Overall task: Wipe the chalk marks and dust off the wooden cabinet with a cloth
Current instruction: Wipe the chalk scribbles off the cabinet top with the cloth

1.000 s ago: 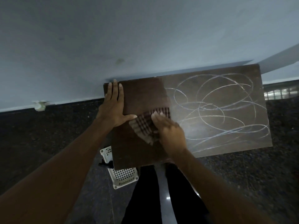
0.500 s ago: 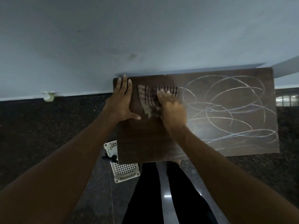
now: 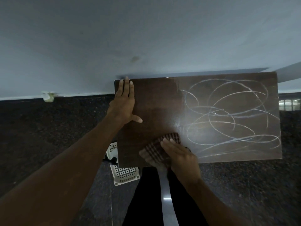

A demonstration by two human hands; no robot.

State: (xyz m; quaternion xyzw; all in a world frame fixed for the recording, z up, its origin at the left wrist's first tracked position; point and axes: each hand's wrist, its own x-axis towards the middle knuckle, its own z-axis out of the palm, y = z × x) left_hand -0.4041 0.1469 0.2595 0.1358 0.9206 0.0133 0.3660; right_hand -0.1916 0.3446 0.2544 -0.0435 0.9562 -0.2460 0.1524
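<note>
The dark wooden cabinet top (image 3: 156,101) stands against a pale wall. Its left third is wiped dark. White looping chalk marks (image 3: 228,115) and a dusty haze cover the right part. My right hand (image 3: 180,157) presses a dark checked cloth (image 3: 156,149) flat on the near edge, just left of the chalk. My left hand (image 3: 123,103) lies flat, fingers together and thumb out, on the far left corner of the top, holding nothing.
A white perforated plastic basket (image 3: 123,173) sits on the dark speckled floor (image 3: 48,136) under the cabinet's near left corner. My dark trouser legs (image 3: 145,201) stand in front of the cabinet. The wall (image 3: 146,38) runs right behind it.
My right hand has dragged the cloth from the far edge of the top back down to the near edge. My left hand has stayed on the far left corner.
</note>
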